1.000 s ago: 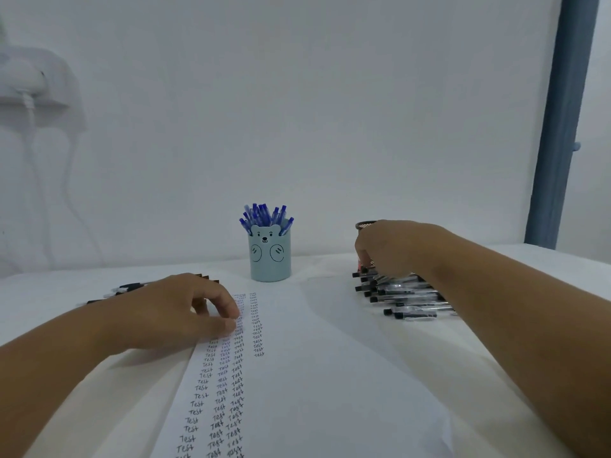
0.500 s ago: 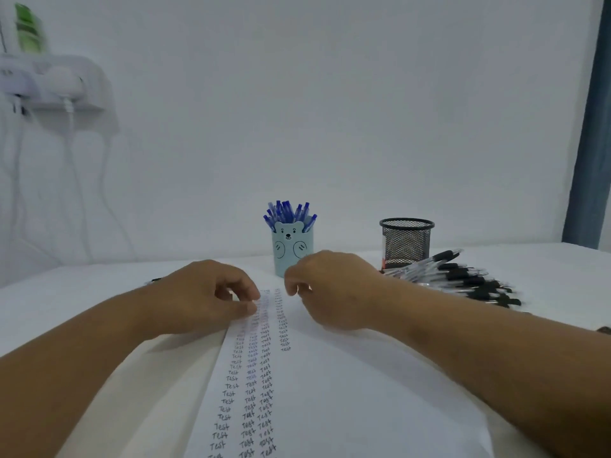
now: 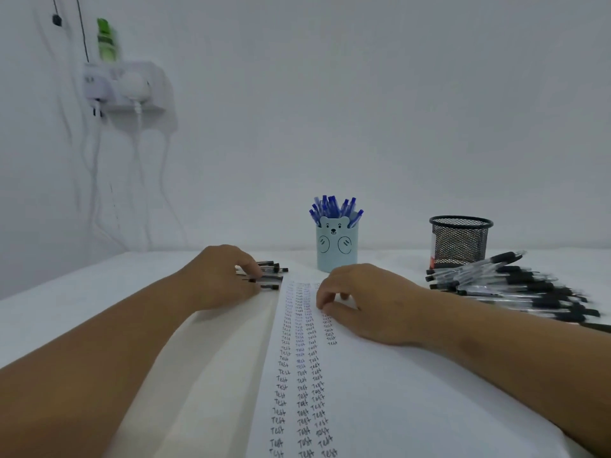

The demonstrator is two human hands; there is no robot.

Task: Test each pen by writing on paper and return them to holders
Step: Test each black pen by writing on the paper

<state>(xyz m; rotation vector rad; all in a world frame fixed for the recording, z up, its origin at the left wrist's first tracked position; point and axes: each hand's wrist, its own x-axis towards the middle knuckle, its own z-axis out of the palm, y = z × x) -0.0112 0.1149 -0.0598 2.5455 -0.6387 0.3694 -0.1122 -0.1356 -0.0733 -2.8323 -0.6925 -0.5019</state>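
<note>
A white paper sheet point(image 3: 380, 391) with columns of handwritten "Test" lies in front of me. My left hand point(image 3: 224, 276) reaches to a small pile of black pens point(image 3: 272, 276) just left of the sheet's top, its fingertips closed on one of them. My right hand point(image 3: 367, 302) rests on the paper with curled fingers and holds nothing. Behind the sheet stands a light blue bear-faced holder point(image 3: 337, 251) full of blue pens point(image 3: 335, 208). To the right is a black mesh holder point(image 3: 460, 241), with a large heap of black pens point(image 3: 515, 285) lying in front of it.
The table point(image 3: 66, 302) is white and meets a white wall at the back. On the wall at upper left hangs a white shelf point(image 3: 125, 87) with plugs, cables and a green bottle point(image 3: 106, 39).
My right hand left the pen heap at the right and came to rest on the paper. My left hand moved off the sheet's edge to the small pile of black pens. The view swung left.
</note>
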